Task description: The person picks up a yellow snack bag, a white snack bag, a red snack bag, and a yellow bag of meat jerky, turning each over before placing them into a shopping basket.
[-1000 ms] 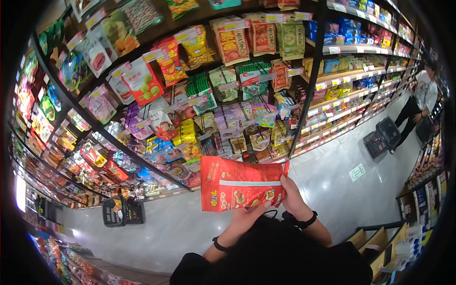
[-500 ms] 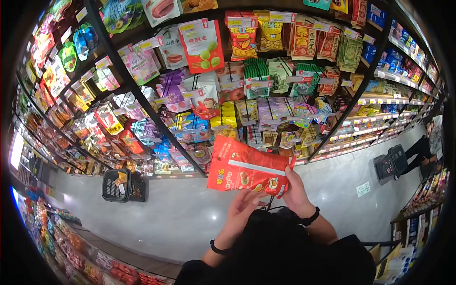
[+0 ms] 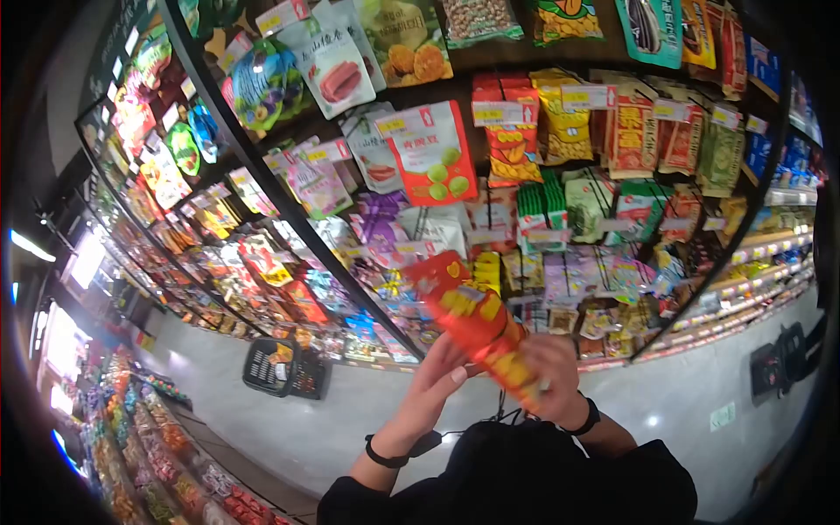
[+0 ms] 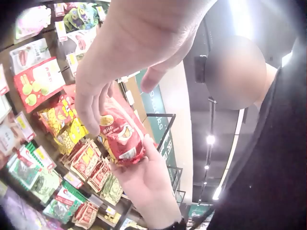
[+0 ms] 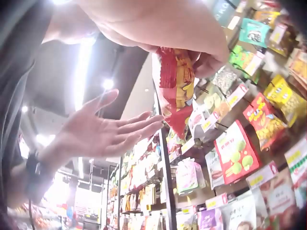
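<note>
A red snack bag with yellow print [image 3: 481,324] is tilted in front of the person, blurred in the head view. The right hand [image 3: 553,372] grips its lower right end; in the left wrist view the thumb and fingers of that hand [image 4: 146,184] pinch the bag [image 4: 122,136]. The left hand [image 3: 433,385] is beside the bag's lower side. Seen from the right wrist, the left hand [image 5: 103,132] has its fingers straight and spread, with fingertips at or near the bag [image 5: 177,91]; contact cannot be told.
Racks of hanging snack bags [image 3: 429,153] stand ahead, split by dark posts [image 3: 262,166]. A black basket [image 3: 271,367] with items is on the grey floor [image 3: 350,420] at left, another basket [image 3: 779,359] at right. Packaged goods [image 3: 166,455] fill a lower-left display.
The bag has turned from nearly level, with its white-striped side showing, to a steep slant with yellow print showing. The head view has shifted, so shelves and baskets appear further right.
</note>
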`<state>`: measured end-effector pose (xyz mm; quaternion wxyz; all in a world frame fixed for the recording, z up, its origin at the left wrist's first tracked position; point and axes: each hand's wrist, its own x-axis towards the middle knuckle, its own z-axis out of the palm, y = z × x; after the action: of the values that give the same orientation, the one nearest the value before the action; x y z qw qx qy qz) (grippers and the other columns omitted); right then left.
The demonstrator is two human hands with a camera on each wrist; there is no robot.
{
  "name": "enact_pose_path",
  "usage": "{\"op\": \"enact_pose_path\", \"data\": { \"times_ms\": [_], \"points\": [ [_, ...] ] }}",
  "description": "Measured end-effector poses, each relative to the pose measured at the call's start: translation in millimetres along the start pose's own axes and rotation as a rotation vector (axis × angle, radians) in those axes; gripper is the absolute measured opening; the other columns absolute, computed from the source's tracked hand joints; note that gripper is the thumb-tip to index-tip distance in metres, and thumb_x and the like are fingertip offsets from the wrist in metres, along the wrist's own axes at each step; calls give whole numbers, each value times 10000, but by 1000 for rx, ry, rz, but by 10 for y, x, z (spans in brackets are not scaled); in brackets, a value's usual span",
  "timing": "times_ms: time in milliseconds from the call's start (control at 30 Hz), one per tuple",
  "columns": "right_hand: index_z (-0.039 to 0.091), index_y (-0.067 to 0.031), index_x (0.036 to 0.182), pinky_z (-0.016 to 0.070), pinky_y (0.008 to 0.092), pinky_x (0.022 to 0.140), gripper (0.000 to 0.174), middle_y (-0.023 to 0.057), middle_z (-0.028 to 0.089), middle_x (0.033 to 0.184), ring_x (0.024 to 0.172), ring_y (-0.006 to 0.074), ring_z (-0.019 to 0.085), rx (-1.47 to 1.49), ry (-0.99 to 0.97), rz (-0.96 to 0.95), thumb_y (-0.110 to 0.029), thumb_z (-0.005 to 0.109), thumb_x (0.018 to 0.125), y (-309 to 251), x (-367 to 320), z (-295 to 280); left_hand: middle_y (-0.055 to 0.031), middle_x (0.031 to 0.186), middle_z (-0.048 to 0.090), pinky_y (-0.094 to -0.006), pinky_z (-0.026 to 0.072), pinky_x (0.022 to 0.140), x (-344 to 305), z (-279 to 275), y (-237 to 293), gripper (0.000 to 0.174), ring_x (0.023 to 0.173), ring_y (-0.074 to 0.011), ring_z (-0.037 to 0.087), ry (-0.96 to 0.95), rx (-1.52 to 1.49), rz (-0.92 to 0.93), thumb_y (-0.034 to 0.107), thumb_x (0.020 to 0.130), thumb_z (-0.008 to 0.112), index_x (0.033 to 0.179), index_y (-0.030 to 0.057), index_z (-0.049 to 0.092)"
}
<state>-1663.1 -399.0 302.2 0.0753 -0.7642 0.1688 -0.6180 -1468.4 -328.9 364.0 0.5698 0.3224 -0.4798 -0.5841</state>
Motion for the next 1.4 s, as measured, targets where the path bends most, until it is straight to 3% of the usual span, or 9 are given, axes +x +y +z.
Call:
{"op": "enact_pose_path", "data": {
  "times_ms": [67,300,600,833,1000,1100,1200,1333,1400],
  "points": [
    [618,-148,1159,453,360,881,314,38,629,1184,1066,210,579,-183,-131,-219,-147,655,848,213,52,13,-135,1471,406,-426,341,1113,306,-15,80,566,1364,-261,400,53,-19,-50,174,973,523,1463,11,290],
    [621,-220,1235,426,339,950,374,-34,589,1283,1169,165,515,-257,-272,-180,-199,628,861,880,226,-159,-129,1285,580,-396,493,986,1402,56,-91,393,1156,-240,598,279,-151,-158,171,991,511,1341,10,428],
    [578,-181,1313,398,499,975,545,194,391,1461,1313,379,395,-285,-355,74,-237,722,790,1585,630,-456,-93,1211,624,-358,536,918,2489,-169,-292,378,1076,-186,634,255,-34,-133,195,967,579,1289,21,486],
    [546,-130,1335,373,507,1013,563,203,365,1476,1325,403,380,-312,-311,123,-182,705,798,1879,1178,-641,-96,1175,646,-351,555,863,3173,-123,-149,350,1018,-192,660,180,33,-85,198,958,602,1247,16,525],
    [528,-2,1271,448,431,963,440,185,539,1297,1127,369,547,-169,-57,148,-123,653,867,2214,1626,-619,-80,1194,638,-334,533,896,3477,-297,-128,348,1063,-173,639,136,131,-27,211,966,584,1257,30,528],
    [561,-11,1230,503,355,842,403,167,604,1205,1025,264,630,66,55,336,-186,673,885,2408,1920,-487,-90,1188,639,-335,534,899,3550,-303,-38,366,1056,-176,643,69,182,-60,212,963,588,1269,26,513],
    [613,3,1141,500,277,748,327,99,667,1083,866,127,644,358,-51,538,-153,709,871,2596,2116,-351,-91,1126,661,-314,554,841,3576,-300,-79,354,982,-159,664,59,226,-17,186,927,644,1215,6,545],
    [690,24,890,496,251,713,185,50,697,819,785,86,637,347,-56,449,-156,724,860,2712,2190,-175,-83,1069,679,-276,557,759,3580,-408,-172,348,914,-134,669,66,380,-13,179,898,689,1183,13,578],
    [688,22,899,495,253,715,185,55,696,820,780,88,637,371,-80,439,-155,723,859,2765,2169,-118,-72,1041,687,-262,538,754,3554,-382,-157,301,908,-119,661,51,365,46,165,911,671,1165,18,604]
  ]
}}
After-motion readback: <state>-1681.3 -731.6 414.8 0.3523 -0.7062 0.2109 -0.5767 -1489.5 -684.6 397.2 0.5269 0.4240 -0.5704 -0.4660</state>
